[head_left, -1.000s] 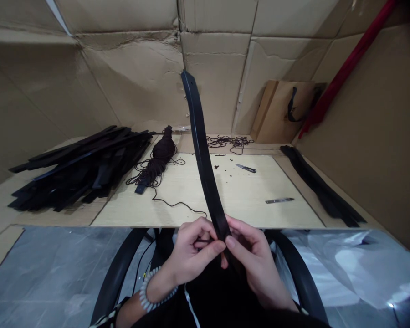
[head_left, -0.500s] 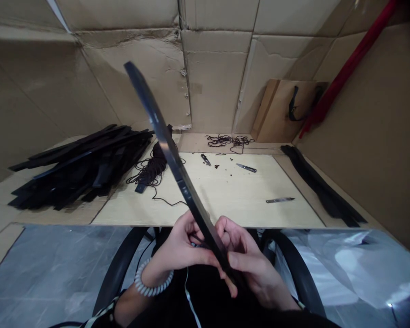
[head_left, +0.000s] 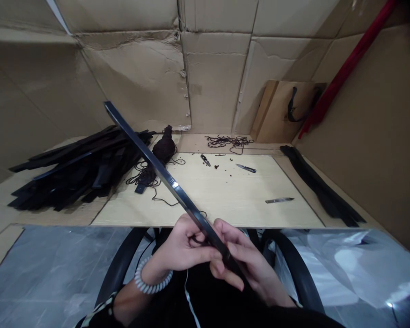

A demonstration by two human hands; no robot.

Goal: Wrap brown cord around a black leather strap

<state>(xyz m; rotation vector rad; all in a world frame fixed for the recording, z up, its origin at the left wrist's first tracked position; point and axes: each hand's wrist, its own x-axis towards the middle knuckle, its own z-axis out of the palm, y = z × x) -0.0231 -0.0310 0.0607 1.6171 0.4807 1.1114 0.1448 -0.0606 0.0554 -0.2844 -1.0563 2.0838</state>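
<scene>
Well, flattened cardboard sheets (head_left: 218,77) line the space around a pale wooden worktop (head_left: 239,212), with a red rod (head_left: 348,68) slanting along the wall at 1 o'clock and a brown paper bag (head_left: 271,114) with a black handle propped beneath it. On the worktop, a large pile of black strips (head_left: 78,171) lies at 10 o'clock and a narrower stack of black strips (head_left: 323,187) at 2 o'clock. A bundle of dark cord (head_left: 164,150) sits at 11 o'clock, with loose cord (head_left: 225,141) near 12 o'clock. A utility knife (head_left: 246,168), a bare blade (head_left: 279,200) and small snips (head_left: 205,160) lie apart on the board.

Above the worktop's near edge, the left hand (head_left: 182,243), wearing a coiled bracelet (head_left: 153,282), curls closed around a long black strap (head_left: 164,175). The right hand (head_left: 235,259) pinches the strap just beside it, fingers partly spread. The strap slants toward 10 o'clock, its far end over the pile.
</scene>
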